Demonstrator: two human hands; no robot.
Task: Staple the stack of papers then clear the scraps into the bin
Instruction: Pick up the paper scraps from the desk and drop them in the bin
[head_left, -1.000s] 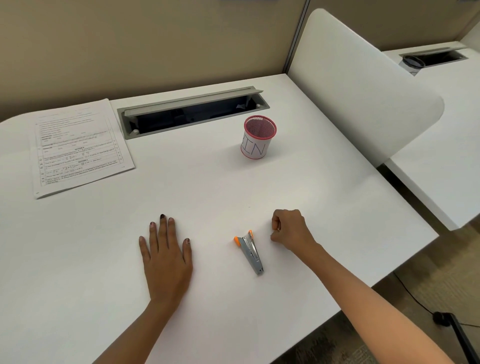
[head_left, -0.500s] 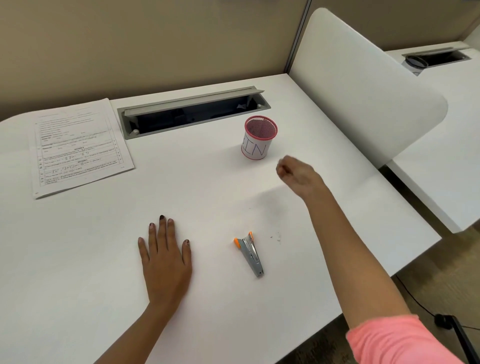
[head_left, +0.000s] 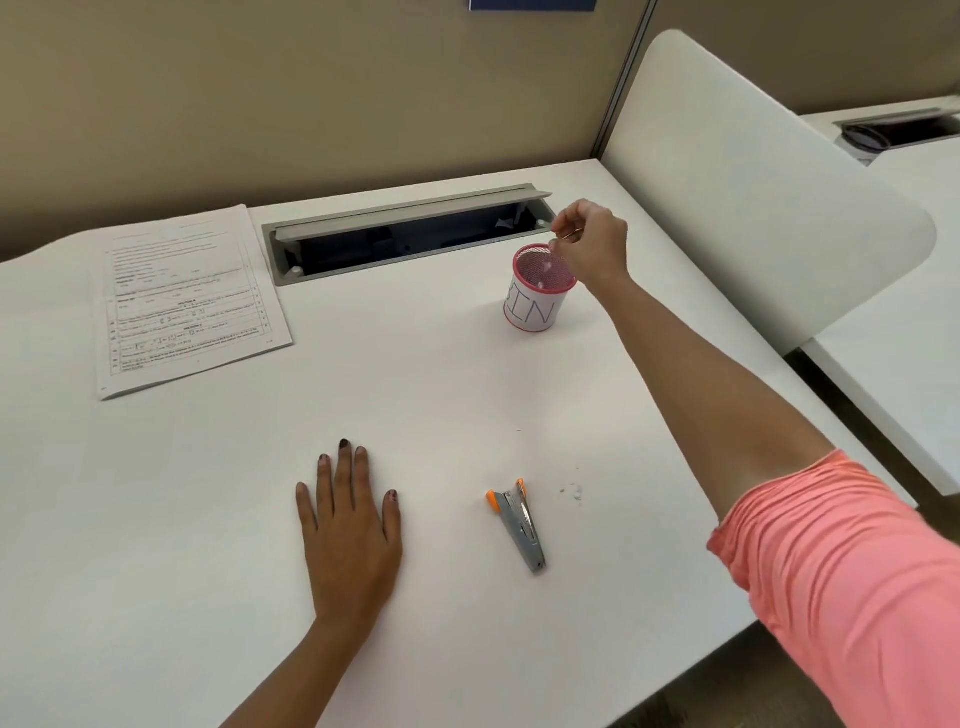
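Note:
The stack of printed papers lies flat at the desk's far left. A pink mesh cup labelled BIN stands right of centre. My right hand hovers just above the bin's rim, its fingertips pinched together as if on small paper scraps; a few white bits show inside the mesh. My left hand lies flat on the desk, palm down and fingers straight. A grey stapler with orange tips lies to its right. Tiny white scraps sit on the desk just right of the stapler.
An open grey cable tray is set into the desk behind the bin. A white curved divider stands along the desk's right side, with another desk beyond. The white desk ends near my right arm.
My right hand rose from beside the stapler and travelled away to the bin, where it now hovers. The left hand, stapler and papers have stayed put.

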